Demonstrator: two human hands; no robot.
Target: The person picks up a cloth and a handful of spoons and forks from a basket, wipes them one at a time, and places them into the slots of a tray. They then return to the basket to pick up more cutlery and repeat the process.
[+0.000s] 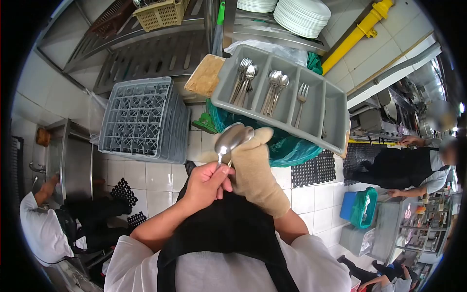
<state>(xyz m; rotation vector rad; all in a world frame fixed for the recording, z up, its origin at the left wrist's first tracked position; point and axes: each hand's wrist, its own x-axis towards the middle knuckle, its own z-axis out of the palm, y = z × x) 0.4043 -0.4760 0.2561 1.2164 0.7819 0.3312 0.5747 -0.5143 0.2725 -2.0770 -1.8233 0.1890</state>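
My left hand (210,184) pinches metal spoons (227,140) by their handles, bowls pointing up and away from me; at least two bowls overlap. A beige cloth (253,175) covers my right hand like a mitt, right behind the spoons and close against them. Its fingers are hidden under the fabric, so their grip does not show. Beyond my hands lies a grey cutlery tray (287,122) with long compartments. Forks (249,73) fill the leftmost one, spoons (275,80) the second, and a single fork (302,95) the third.
Stacked grey glass racks (177,117) stand at left. Under the tray hangs a green bag (287,153). White plates (304,17) sit on a shelf beside a yellow pipe (350,41). Co-workers are at the left (46,228) and right (404,165). A blue bin (348,207) stands at right.
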